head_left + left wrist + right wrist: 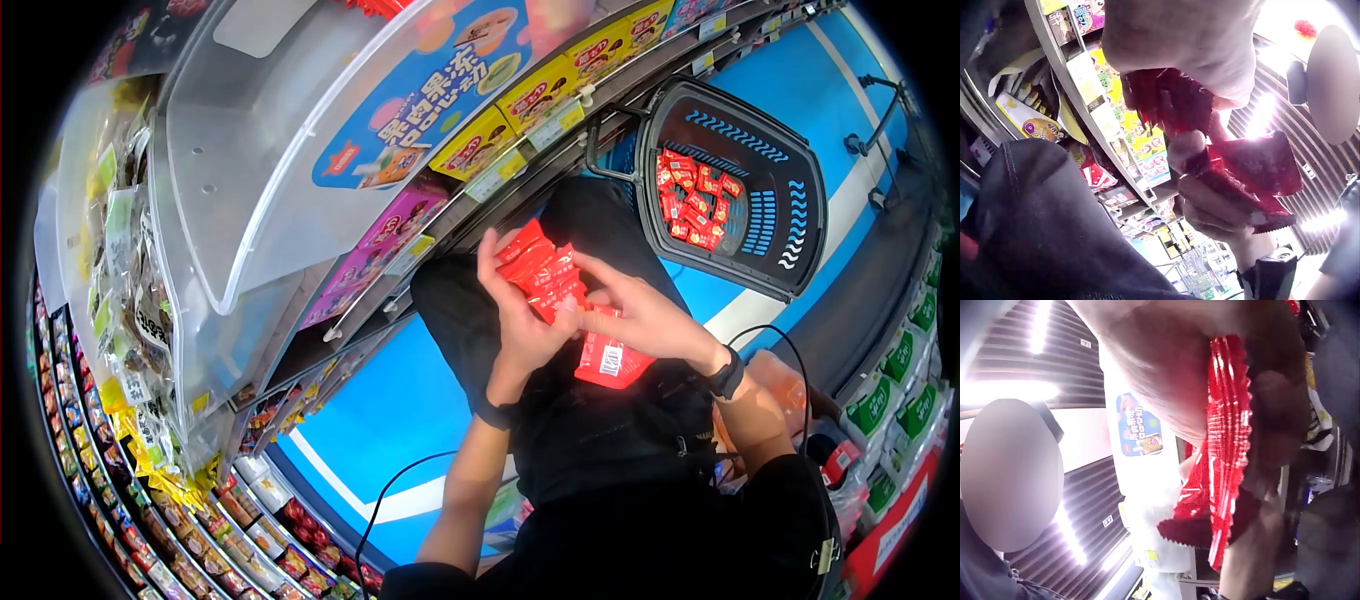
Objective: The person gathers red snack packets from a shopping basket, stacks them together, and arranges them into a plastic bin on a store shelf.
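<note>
In the head view, both hands meet over the person's lap. My left hand (pixel 522 335) grips several small red packets (pixel 535 268), fanned out between its thumb and fingers. Close beside it, my right hand (pixel 655 318) holds more red packets, one with a white barcode (pixel 609 358) hanging below the palm. Its fingertips reach to the left hand's bunch. The left wrist view shows red wrappers (pixel 1257 165) held by the right hand and others (pixel 1169 100) under the left palm. A shiny packet with serrated edges (pixel 1229 425) sticks out from the right hand in the right wrist view.
A black shopping basket (pixel 805 215) with several red packets (pixel 700 205) inside stands on the blue floor ahead to the right. Shelves with yellow boxes (pixel 475 145) and a clear plastic bin (pixel 200 190) rise at the left. White-and-green packs (pixel 885 385) are stacked at the right.
</note>
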Tool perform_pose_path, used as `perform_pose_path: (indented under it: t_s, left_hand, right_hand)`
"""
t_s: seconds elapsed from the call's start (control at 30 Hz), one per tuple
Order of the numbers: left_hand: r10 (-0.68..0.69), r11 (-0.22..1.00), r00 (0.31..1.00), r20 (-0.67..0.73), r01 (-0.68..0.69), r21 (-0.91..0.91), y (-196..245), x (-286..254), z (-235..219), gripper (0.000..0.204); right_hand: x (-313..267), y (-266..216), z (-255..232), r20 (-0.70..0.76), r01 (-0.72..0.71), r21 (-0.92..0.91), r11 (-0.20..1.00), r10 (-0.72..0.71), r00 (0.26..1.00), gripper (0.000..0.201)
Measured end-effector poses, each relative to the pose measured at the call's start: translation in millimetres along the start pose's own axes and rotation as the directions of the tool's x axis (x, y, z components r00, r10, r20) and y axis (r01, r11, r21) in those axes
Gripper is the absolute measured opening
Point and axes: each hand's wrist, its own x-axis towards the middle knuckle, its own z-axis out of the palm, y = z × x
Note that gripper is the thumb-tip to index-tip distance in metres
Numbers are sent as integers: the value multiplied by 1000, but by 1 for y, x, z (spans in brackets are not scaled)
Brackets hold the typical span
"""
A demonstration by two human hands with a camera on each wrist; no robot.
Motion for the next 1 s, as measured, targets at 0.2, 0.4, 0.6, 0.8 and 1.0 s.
perform_pose_path:
  t_s: [0.2,0.4,0.6,0.8,1.0]
  left_hand:
    - [241,961,971,-12,-236,145,1,6,4,106]
    - [225,946,966,130,-249,208,0,7,8,108]
    - [196,964,978,78,-206,167,-8,7,12,112]
    - [118,991,964,238,-129,33,-49,22,31,114]
    - [23,991,960,280,-59,121,-78,17,37,97]
  right_hand:
    - [2,13,5,-92,46,-111,993,-57,994,84]
    - [-2,-4,6,-57,50,-303,952,-70,996,59]
    - [-5,-4,1,-99,95,-426,900,-150,984,82]
    - [-31,8,-45,-271,-167,-415,894,53,961,71]
    - [-28,34,-64,-323,-136,-242,961,52,945,32]
